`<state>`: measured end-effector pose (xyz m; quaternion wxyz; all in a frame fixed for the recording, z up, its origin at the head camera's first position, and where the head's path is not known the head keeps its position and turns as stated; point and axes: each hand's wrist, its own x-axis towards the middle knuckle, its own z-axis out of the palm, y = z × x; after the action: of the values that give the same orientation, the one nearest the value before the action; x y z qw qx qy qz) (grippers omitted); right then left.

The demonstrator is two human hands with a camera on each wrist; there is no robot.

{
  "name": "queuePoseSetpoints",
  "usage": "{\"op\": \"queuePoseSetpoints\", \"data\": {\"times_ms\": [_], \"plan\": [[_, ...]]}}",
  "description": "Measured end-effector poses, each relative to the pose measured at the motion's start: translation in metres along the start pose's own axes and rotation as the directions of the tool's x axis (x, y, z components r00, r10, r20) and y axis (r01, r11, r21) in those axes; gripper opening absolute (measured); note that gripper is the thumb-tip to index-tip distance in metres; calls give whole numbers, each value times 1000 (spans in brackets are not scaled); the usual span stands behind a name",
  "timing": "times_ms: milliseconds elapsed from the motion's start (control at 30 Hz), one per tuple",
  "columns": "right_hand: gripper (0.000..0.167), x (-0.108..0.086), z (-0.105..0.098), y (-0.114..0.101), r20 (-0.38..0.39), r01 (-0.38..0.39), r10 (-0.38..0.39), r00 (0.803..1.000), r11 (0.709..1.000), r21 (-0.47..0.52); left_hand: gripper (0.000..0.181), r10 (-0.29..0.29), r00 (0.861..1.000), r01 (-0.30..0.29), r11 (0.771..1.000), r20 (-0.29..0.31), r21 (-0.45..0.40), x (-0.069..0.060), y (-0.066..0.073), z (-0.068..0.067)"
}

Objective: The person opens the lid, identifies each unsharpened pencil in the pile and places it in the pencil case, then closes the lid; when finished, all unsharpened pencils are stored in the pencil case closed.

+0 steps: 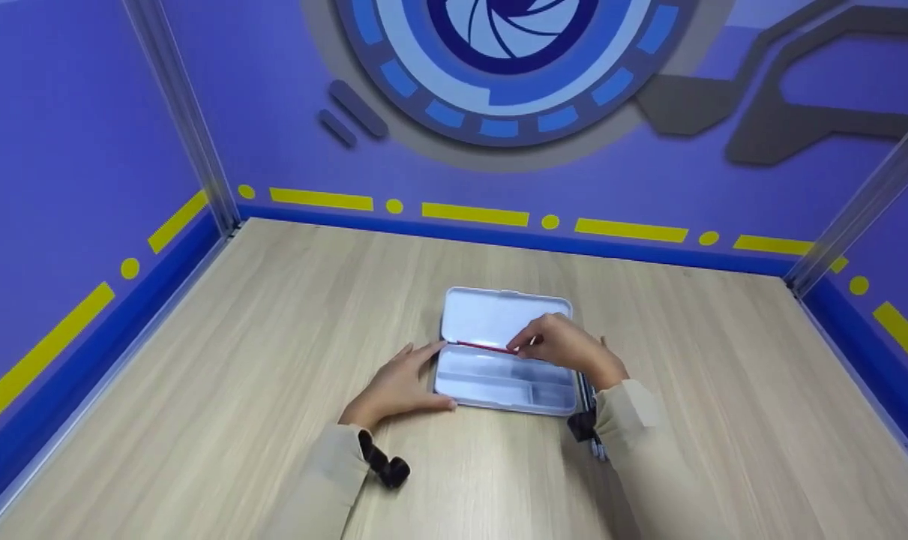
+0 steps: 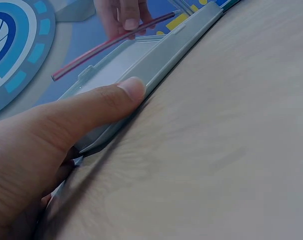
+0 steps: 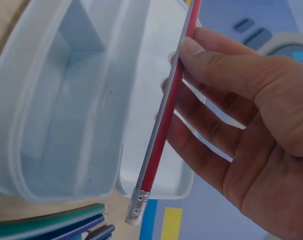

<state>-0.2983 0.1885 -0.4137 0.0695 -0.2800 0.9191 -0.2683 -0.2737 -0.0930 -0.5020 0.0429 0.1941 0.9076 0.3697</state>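
Note:
A pale plastic pencil case (image 1: 491,391) lies on the table with its lid (image 1: 480,315) folded back, showing divided compartments inside. My left hand (image 1: 401,382) holds the case at its left end, thumb against the front wall and fingers at the left side. Between the thumb and fingertips of my right hand (image 1: 566,346) is a red pencil (image 3: 164,117) with a grey stripe, a metal ferrule and a white eraser. The pencil is held lengthwise above the case near the hinge, its eraser end to the right. No items show in the visible compartments.
Several pens and pencils, one of them green (image 3: 51,221), lie on the table beside the case's right end, partly hidden by my right wrist. The wooden tabletop (image 1: 311,300) is bounded by blue printed panels (image 1: 274,161) at the back and sides.

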Motion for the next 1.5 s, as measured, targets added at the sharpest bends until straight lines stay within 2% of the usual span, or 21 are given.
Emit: {"op": "queuePoseSetpoints", "data": {"times_ms": [267, 400, 600, 833, 967, 1267, 1500], "plan": [[21, 9, 11, 0, 20, 15, -14, 1000, 999, -41, 102, -24, 1000, 24, 999, 9, -21, -1, 0, -1], [21, 11, 14, -1, 23, 0, 1, 1000, 999, -45, 103, -42, 999, 42, 999, 20, -25, -2, 2, -1], [20, 12, 16, -2, 7, 2, -2, 1000, 998, -60, 103, -37, 999, 37, 999, 20, -20, -1, 3, -1], [20, 13, 17, -3, -11, -81, 81, 997, 995, -52, 103, -19, 1000, 19, 1000, 17, -10, 0, 2, -1], [21, 12, 17, -2, 1, -118, 118, 993, 992, -46, 102, -12, 1000, 12, 1000, 11, -9, -1, 2, -2], [21, 7, 11, -4, -1, -101, 101, 995, 994, -41, 103, -5, 1000, 5, 1000, -2, -2, -1, 0, -2], [24, -4, 4, -2, -16, -139, 138, 990, 990, -28, 103, 8, 1000, -8, 1000, 5, -8, -1, 1, -1]]}}
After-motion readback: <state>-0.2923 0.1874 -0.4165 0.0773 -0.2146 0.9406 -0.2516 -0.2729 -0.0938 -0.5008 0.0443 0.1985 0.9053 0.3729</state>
